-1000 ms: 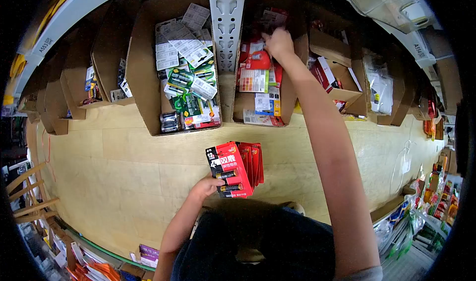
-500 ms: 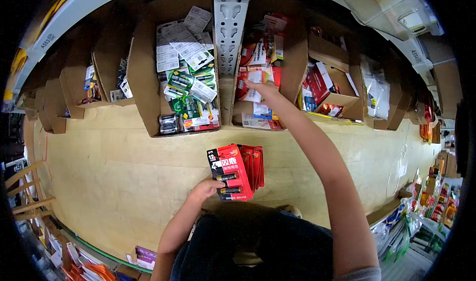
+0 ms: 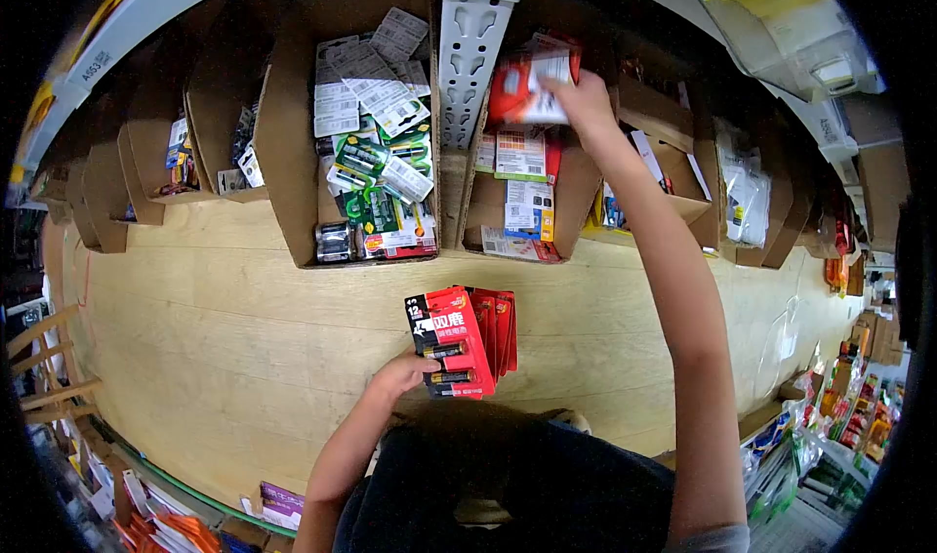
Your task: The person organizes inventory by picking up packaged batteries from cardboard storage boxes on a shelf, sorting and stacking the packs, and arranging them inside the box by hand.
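Observation:
My left hand (image 3: 402, 371) is closed on a fanned stack of red and black battery packs (image 3: 457, 321), its thumb over the front one, where the batteries show. Over the back of a cardboard bin, my right hand (image 3: 589, 109) grips red-and-white battery packs (image 3: 527, 86), blurred by motion; how many I cannot tell. Beneath and in front of them in that bin (image 3: 578, 197) lie white-backed blister cards (image 3: 522, 153) and a blue-and-yellow card (image 3: 533, 225).
Left of the white perforated post (image 3: 470, 50), another cardboard bin (image 3: 283, 153) holds green battery packs (image 3: 376, 211) and white cards. More bins line the shelf on both sides. A wooden rack (image 3: 44, 358) stands at far left, and bagged goods (image 3: 800, 446) lie at lower right.
My right hand has moved back and to the right with the red-and-white packs, uncovering white-backed cards in the bin. My left hand and its stack stay nearly still.

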A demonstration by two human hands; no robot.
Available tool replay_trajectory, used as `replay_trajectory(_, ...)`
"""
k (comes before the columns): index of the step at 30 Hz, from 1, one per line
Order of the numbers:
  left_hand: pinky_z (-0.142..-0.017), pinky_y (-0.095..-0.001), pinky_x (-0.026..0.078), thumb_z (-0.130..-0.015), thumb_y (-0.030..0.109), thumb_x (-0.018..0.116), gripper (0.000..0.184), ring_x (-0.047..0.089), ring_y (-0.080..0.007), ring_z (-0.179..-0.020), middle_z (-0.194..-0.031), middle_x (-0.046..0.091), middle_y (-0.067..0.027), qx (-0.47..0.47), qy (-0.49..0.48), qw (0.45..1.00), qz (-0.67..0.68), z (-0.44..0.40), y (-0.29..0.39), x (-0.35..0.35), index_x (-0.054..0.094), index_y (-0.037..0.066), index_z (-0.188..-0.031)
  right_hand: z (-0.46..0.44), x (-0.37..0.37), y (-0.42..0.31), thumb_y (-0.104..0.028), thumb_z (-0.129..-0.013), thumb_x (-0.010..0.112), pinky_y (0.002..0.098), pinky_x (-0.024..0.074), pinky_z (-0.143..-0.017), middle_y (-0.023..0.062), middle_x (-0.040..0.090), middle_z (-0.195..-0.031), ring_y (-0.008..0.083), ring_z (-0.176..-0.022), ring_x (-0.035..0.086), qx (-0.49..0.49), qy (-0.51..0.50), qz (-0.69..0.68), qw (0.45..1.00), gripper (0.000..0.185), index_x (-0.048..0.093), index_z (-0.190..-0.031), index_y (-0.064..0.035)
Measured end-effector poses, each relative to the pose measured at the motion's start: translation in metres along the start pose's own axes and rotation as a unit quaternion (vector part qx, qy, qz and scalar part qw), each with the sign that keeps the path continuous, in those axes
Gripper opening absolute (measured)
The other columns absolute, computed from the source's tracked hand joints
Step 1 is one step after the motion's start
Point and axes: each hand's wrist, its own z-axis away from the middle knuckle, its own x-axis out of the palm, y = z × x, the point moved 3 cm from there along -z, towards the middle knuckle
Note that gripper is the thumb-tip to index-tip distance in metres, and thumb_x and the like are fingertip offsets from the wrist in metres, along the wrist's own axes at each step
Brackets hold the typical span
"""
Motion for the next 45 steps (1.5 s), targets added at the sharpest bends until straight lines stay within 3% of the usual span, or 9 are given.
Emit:
replay_trajectory(1, -0.087, -0.036, 0.037, -0.057, -0.001, 0.061, 0.059, 0.05, -0.0226, -0.096, -0.105, 0.052, -0.0117, -0.003, 0.001, 1.0, -0.003, 0.0, 0.0, 0.0, 0.04, -0.001, -0.112, -0.007, 0.005, -0.001, -0.025, -0.064, 0.064, 0.0315, 0.0476, -0.061, 0.0218, 0.057, -0.079, 0.0249, -0.071, 0.059, 0.02, 0.021, -0.168, 0.985, 0.04, 0.054, -0.081, 0.0096)
replay_trajectory(3, -0.087, -0.0362, 0.037, -0.057, -0.001, 0.061, 0.059, 0.05, -0.0226, -0.096, -0.105, 0.052, -0.0118, -0.007, 0.02, 1.0, -0.016, -0.001, 0.001, -0.001, 0.04, -0.001, -0.112, -0.021, 0.008, 0.02, -0.041, -0.069, 0.057, 0.0328, 0.0446, -0.066, 0.0248, 0.056, -0.081, 0.0266, -0.073, 0.058, 0.032, 0.06, 0.063, 0.996, 0.056, 0.051, -0.083, 0.0127)
replay_trajectory(7, -0.088, -0.0357, 0.036, -0.056, -0.002, 0.06, 0.059, 0.05, -0.0228, -0.096, -0.104, 0.052, -0.0118, 0.004, 0.002, 1.0, -0.003, 0.003, -0.002, -0.006, 0.041, -0.002, -0.111, 0.04, 0.035, 0.043, -0.043, -0.071, 0.054, 0.0349, 0.0431, -0.067, 0.0181, 0.059, -0.077, 0.0277, -0.076, 0.057, -0.059, -0.134, 0.14, 0.979, 0.05, 0.055, -0.081, 0.0056)
replay_trajectory(10, -0.088, -0.0358, 0.036, -0.056, -0.003, 0.06, 0.058, 0.051, -0.0228, -0.096, -0.104, 0.053, -0.0118, -0.003, -0.024, 1.0, 0.014, 0.008, 0.0, -0.003, 0.042, -0.001, -0.111, 0.108, 0.041, 0.045, -0.038, -0.07, 0.056, 0.0363, 0.0443, -0.062, 0.0135, 0.058, -0.071, 0.0275, -0.071, 0.056, -0.135, -0.341, 0.41, 0.835, 0.041, 0.055, -0.076, 0.0022)
replay_trajectory(14, -0.088, -0.0361, 0.037, -0.055, -0.003, 0.061, 0.059, 0.051, -0.0223, -0.096, -0.104, 0.053, -0.0117, 0.006, -0.027, 1.0, -0.002, 0.008, 0.0, -0.005, 0.042, -0.001, -0.111, 0.146, 0.041, 0.1, -0.015, -0.065, 0.055, 0.0339, 0.0461, -0.056, 0.0121, 0.056, -0.069, 0.024, -0.068, 0.057, -0.327, -0.32, 0.591, 0.664, 0.017, 0.053, -0.073, 0.0004)
replay_trajectory(35, -0.083, -0.0401, 0.039, -0.048, 0.003, 0.065, 0.066, 0.052, -0.0266, -0.092, -0.1, 0.053, -0.0132, 0.041, 0.01, 0.999, 0.011, 0.058, -0.003, -0.005, 0.041, -0.001, -0.109, 0.299, 0.013, 0.116, -0.019, -0.066, 0.05, 0.0299, 0.0447, -0.054, 0.0098, 0.051, -0.073, 0.0218, -0.07, 0.051, -0.407, -0.433, 0.542, 0.594, 0.022, 0.052, -0.077, 0.0007)
replay_trajectory(36, -0.083, -0.0404, 0.039, -0.048, 0.003, 0.065, 0.066, 0.052, -0.0268, -0.092, -0.1, 0.053, -0.0133, 0.043, 0.018, 0.999, 0.011, 0.061, -0.004, -0.005, 0.041, -0.001, -0.109, 0.298, 0.011, 0.117, -0.019, -0.066, 0.05, 0.0299, 0.0447, -0.054, 0.0098, 0.051, -0.073, 0.0218, -0.07, 0.051, -0.406, -0.431, 0.54, 0.598, 0.022, 0.052, -0.077, 0.0007)
replay_trajectory(38, -0.082, -0.041, 0.039, -0.048, 0.003, 0.065, 0.066, 0.052, -0.0272, -0.091, -0.099, 0.053, -0.0134, 0.045, 0.029, 0.998, 0.015, 0.067, -0.006, -0.004, 0.041, -0.001, -0.109, 0.279, 0.003, 0.104, -0.028, -0.071, 0.054, 0.035, 0.0463, -0.061, 0.014, 0.052, -0.083, 0.0264, -0.08, 0.05, -0.245, -0.428, 0.397, 0.774, 0.033, 0.052, -0.077, 0.0046)
replay_trajectory(45, -0.079, -0.0429, 0.041, -0.048, 0.003, 0.066, 0.065, 0.053, -0.0287, -0.088, -0.097, 0.053, -0.014, 0.056, 0.061, 0.996, 0.024, 0.078, -0.012, -0.005, 0.041, -0.001, -0.108, 0.292, 0.025, 0.119, -0.041, -0.068, 0.055, 0.0327, 0.0453, -0.065, 0.0107, 0.05, -0.086, 0.0239, -0.084, 0.049, -0.203, -0.409, 0.478, 0.751, 0.044, 0.052, -0.088, -0.0022)
